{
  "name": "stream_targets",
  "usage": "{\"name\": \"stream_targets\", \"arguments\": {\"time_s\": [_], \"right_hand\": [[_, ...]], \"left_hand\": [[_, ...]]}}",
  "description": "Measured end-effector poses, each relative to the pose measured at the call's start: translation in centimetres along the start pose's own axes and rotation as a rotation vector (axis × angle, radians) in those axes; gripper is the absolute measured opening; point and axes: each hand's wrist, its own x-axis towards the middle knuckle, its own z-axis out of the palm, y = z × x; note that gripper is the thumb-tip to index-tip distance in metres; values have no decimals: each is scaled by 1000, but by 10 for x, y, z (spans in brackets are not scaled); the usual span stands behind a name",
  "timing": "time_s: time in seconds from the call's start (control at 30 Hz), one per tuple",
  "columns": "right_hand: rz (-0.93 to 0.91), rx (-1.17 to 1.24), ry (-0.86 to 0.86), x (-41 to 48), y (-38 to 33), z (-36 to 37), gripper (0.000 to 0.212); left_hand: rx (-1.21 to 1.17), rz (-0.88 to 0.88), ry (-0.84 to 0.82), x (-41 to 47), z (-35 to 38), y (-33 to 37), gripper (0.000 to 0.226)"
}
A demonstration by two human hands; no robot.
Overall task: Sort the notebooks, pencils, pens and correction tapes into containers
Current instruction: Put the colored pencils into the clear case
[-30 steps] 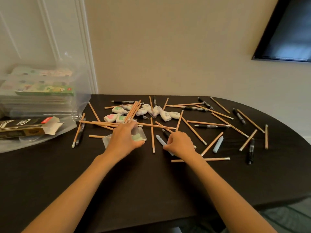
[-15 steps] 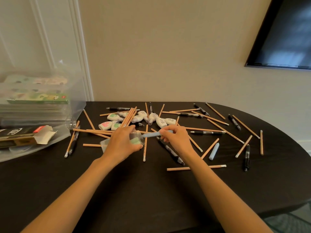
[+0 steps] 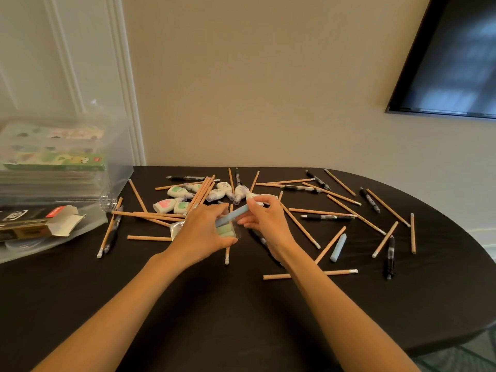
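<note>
Fingers point(image 3: 253, 206) of my right hand point(image 3: 265, 220) pinch a blue stick point(image 3: 233, 215), tilted to enter the case point(image 3: 236, 230) my left hand point(image 3: 204, 229) grips mid-frame.

I'm counting roughly two dozen pencils point(image 3: 310, 273) lying about, around nine black pens point(image 3: 327, 217), some eight correction tapes point(image 3: 175, 191), two pale blue sticks point(image 3: 338, 247) and one clear packet point(image 3: 175, 228).

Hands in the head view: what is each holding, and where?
Right hand pinches the pale blue stick by its upper-right end; left hand grips the small clear case across its middle.
</note>
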Motion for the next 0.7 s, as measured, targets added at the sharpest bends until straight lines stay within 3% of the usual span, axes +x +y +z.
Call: {"name": "stream_targets", "arguments": {"time_s": [0.2, 0.3, 0.47, 0.6, 0.7], "right_hand": [[-61, -172, -15, -3, 9, 8, 13], [-10, -85, -23, -5, 8, 8, 29], [-41, 59, 51, -9, 7, 4, 22], [28, -58, 7, -14, 6, 1, 37], [35, -67, 35, -14, 5, -6, 30]], "left_hand": [[-11, -4, 20, 2, 1, 2, 59], [-24, -1, 43, 3, 2, 3, 53], [-21, -18, 58, 4, 7, 3, 53], [-39, -3, 71, 9, 8, 8, 43], [-47, 27, 53, 12, 12, 14, 47]]}}
